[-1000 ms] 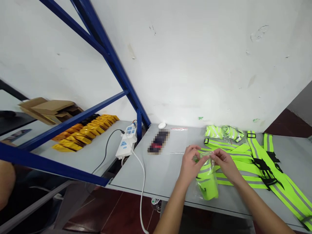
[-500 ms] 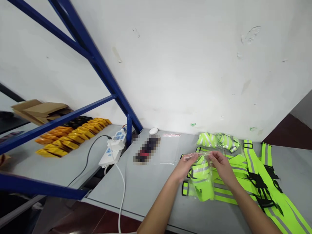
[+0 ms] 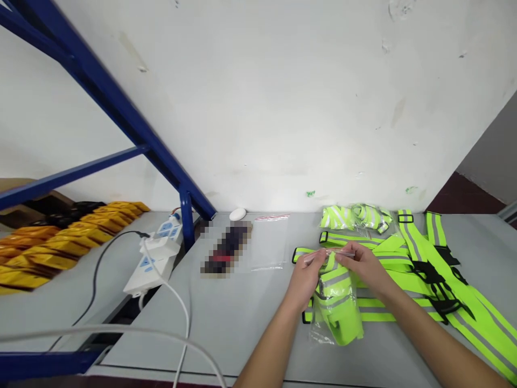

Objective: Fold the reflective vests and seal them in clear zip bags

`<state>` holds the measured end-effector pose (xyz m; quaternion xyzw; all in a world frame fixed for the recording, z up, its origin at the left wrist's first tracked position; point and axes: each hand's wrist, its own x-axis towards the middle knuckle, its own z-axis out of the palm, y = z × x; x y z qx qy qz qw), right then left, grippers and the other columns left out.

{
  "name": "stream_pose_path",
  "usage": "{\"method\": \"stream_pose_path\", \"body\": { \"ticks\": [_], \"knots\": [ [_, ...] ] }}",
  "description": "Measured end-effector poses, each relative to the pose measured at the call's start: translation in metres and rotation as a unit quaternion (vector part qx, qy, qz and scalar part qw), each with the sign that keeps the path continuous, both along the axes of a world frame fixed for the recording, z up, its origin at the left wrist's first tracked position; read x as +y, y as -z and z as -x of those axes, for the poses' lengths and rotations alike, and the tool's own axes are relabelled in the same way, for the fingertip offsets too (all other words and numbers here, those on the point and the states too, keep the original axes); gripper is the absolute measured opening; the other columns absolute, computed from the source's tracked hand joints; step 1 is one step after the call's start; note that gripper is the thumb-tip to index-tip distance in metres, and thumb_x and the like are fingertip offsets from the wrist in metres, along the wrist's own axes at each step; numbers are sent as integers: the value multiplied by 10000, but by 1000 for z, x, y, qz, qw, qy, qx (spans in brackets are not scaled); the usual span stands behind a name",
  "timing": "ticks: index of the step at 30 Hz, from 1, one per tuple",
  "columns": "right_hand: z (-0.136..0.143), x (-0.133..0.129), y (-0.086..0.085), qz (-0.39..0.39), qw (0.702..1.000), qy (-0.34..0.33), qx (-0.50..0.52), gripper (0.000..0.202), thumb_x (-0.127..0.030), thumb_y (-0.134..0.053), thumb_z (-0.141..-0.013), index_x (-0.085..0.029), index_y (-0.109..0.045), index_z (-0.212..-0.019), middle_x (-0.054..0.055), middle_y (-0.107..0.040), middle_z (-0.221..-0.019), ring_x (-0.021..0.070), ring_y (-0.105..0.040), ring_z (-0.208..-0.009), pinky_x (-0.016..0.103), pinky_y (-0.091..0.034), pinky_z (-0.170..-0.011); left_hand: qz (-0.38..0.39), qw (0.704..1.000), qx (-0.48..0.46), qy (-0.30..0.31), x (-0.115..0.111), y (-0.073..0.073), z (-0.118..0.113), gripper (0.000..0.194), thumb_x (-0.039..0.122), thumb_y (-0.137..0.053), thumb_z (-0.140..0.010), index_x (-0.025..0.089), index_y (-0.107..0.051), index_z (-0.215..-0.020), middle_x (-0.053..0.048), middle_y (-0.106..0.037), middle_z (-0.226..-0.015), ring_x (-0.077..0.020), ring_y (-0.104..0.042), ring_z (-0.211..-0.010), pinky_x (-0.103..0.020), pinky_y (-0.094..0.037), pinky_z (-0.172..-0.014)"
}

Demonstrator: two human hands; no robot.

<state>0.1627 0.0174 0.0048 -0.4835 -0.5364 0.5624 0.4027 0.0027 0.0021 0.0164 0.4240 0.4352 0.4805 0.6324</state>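
A clear zip bag [image 3: 325,330] hangs from both my hands, with a folded fluorescent yellow-green reflective strap [image 3: 338,302] inside it. My left hand [image 3: 307,275] pinches the top left of the bag's zip edge. Close beside it, my right hand [image 3: 361,264] pinches the same edge with thumb and fingers. Behind and to the right lie loose reflective straps [image 3: 420,253] with grey stripes and black buckles, partly hidden by my right hand and forearm. Bagged straps [image 3: 369,218] rest near the wall.
An empty clear zip bag [image 3: 270,242] lies flat on the grey table [image 3: 242,318], left of my hands. Near it are a round white object [image 3: 238,214] and a blurred-out item [image 3: 226,250]. Further left stand power strips [image 3: 155,258], a blue frame [image 3: 161,161] and yellow packets [image 3: 76,242].
The camera view has shifted toward the right and down. Both hands still pinch the bag's top edge, and my right fingers have moved slightly left along it.
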Motion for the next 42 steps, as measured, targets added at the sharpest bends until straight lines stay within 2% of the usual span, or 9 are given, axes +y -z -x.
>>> {"method": "stream_pose_path", "body": {
  "ticks": [6,10,13,15,17,23,29,35,42],
  "knots": [
    [0,-9,0,-41,999,21,-15,359,-516,-678,-758,-206,-508,-699,-46,-442,-612,122,-398,-584,254,-328,-551,-10,999,10,34,-4,-2,4,417,472,-647,-792,154,-725,-1049,-103,-718,-1084,-295,-616,-1099,-389,-462,-957],
    [-2,-11,7,-76,997,25,-9,291,-502,-633,-808,-223,-565,-857,-12,-535,-713,154,-490,-643,276,-405,-576,-27,998,24,56,-5,-4,5,443,467,-671,-774,156,-708,-1087,-105,-696,-1140,-300,-590,-1144,-401,-445,-986],
    [-6,-9,7,-199,976,68,-61,292,-426,-654,-815,-262,-541,-1028,9,-533,-835,178,-528,-737,306,-459,-640,-17,999,41,27,-4,-1,4,458,511,-605,-814,162,-705,-1094,-102,-703,-1125,-299,-601,-1128,-415,-451,-976],
    [-9,-9,2,-296,945,71,-116,240,-367,-651,-829,-272,-555,-1027,36,-525,-941,202,-536,-872,343,-469,-757,-20,998,60,8,-4,1,3,473,546,-546,-840,176,-710,-1086,-93,-704,-1124,-297,-607,-1119,-413,-454,-968],
    [-12,-10,-3,-341,926,49,-155,147,-337,-629,-850,-270,-583,-972,53,-517,-1013,220,-523,-984,376,-444,-860,-26,997,78,-1,-4,2,2,493,576,-509,-850,192,-714,-1081,-80,-702,-1134,-291,-612,-1109,-399,-456,-962],
    [-16,-15,-11,-270,950,-14,-157,195,-362,-685,-800,-268,-563,-920,48,-490,-1135,237,-480,-1130,403,-385,-969,-42,993,114,2,-3,3,1,556,618,-432,-870,191,-710,-1093,-71,-690,-1163,-276,-590,-1144,-379,-416,-1006],
    [-18,-17,-19,-179,975,-45,-122,327,-397,-744,-719,-243,-460,-771,20,-510,-1001,220,-526,-988,347,-426,-847,-44,991,123,24,-3,4,-2,522,596,-465,-861,189,-725,-1059,-68,-705,-1128,-283,-598,-1117,-386,-398,-1014],
    [-16,-19,-20,-207,971,3,-121,404,-388,-756,-698,-239,-380,-694,22,-574,-914,228,-545,-919,365,-416,-833,-33,992,116,22,-3,5,-3,501,592,-498,-843,194,-730,-1041,-64,-716,-1096,-289,-596,-1117,-375,-410,-995],
    [-19,-23,-27,-236,966,-16,-106,316,-359,-732,-748,-250,-435,-739,17,-625,-878,225,-607,-893,383,-441,-825,-54,991,122,20,-4,2,-3,528,619,-464,-847,198,-746,-997,-61,-732,-1050,-284,-624,-1062,-359,-432,-960]
  ]
}}
